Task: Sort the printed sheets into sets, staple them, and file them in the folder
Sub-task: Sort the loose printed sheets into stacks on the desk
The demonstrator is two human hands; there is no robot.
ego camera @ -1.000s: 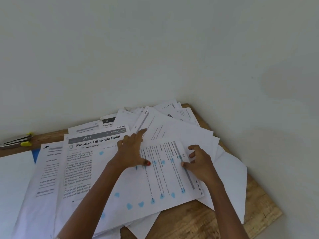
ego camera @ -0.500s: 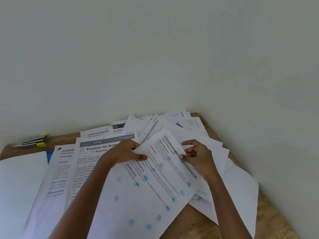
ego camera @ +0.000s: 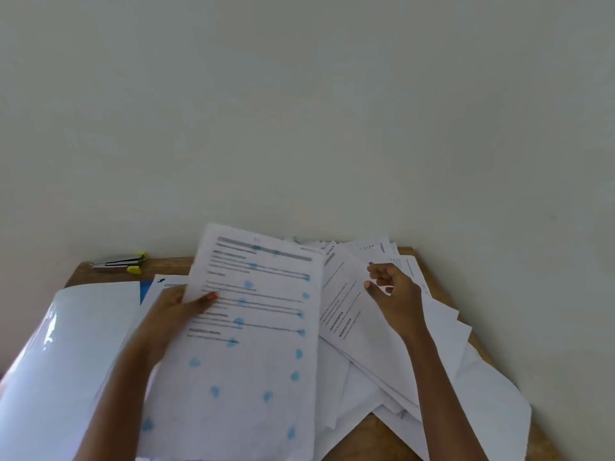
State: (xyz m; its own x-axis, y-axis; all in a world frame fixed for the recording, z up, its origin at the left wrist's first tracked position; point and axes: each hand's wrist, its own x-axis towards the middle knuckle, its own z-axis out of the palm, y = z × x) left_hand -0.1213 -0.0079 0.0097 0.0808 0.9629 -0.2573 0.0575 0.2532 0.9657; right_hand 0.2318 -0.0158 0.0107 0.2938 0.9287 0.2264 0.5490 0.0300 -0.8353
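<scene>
- Head view: the left hand (ego camera: 179, 306) pinched the dotted sheet (ego camera: 263, 354) by its left edge, thumb on top, above the table (ego camera: 367, 439). The sheet looked light and floppy, so a soft hold at an edge seemed best.
- The right hand (ego camera: 394, 296) hung over the pile (ego camera: 362, 347) with its fingers curled. I couldn't tell if it held anything.
- The words were blurry, and the folder (ego camera: 66, 344) was cut off on the left.

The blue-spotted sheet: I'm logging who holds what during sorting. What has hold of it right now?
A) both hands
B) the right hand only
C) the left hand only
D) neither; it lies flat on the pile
C: the left hand grips the blue-spotted sheet at its left edge, thumb on top, lifting it, while the right hand is apart from it, over the loose pile.
</scene>
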